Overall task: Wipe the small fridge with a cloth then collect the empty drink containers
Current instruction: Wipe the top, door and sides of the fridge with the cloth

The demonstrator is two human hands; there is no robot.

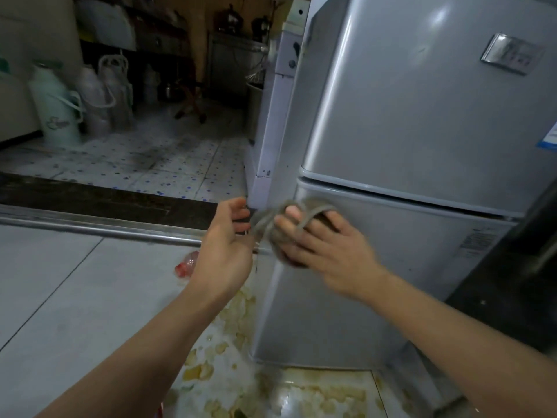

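The small grey two-door fridge [407,122] stands on the right. My right hand [325,245] holds a grey cloth [271,224] against the top left corner of the lower door. The cloth is bunched under the palm and its strands loop over the fingers. My left hand [224,245] is just left of that, with its fingers curled at the cloth's left end by the fridge corner. An empty plastic bottle [187,265] with a red label lies on the floor behind my left wrist, partly hidden.
Yellowish spill and scraps [229,366] cover the tiles at the fridge's foot. A metal door-track [90,227] crosses the floor. Beyond it stand thermos flasks [58,116] and a stool [191,101]. A dark cabinet [518,267] adjoins the fridge on the right.
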